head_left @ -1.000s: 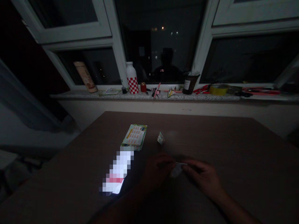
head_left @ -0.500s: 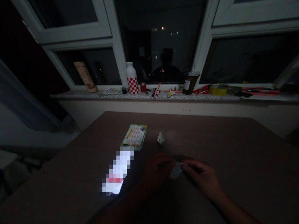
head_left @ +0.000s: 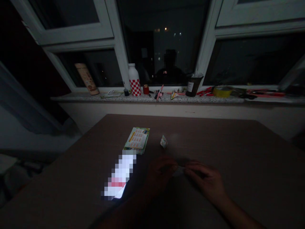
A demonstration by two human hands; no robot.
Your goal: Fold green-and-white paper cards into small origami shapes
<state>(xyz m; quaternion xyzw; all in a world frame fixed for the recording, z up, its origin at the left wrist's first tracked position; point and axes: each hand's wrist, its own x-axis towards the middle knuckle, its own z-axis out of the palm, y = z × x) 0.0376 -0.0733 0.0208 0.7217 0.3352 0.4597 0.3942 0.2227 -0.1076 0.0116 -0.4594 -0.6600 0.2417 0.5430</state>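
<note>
In a dim room, my left hand (head_left: 160, 174) and my right hand (head_left: 206, 181) meet over the brown table (head_left: 238, 152), both pinching a small pale piece of folded paper (head_left: 179, 171) between the fingertips. Just beyond the hands, a small folded paper shape (head_left: 164, 141) stands on the table. A stack of printed green-edged sheets (head_left: 137, 140) lies to the left of it. A lit phone screen (head_left: 120, 175) glows on the table beside my left forearm.
A stone window sill (head_left: 147, 98) runs along the back under dark windows. On it stand a red-and-white checked bottle (head_left: 134, 80), a tan cylinder (head_left: 87, 78), a dark cup (head_left: 193, 85), a yellow tape roll (head_left: 222, 92) and several small red items.
The paper between my fingers shows less of its pale face now and sits flatter. Both hands stay in almost the same place.
</note>
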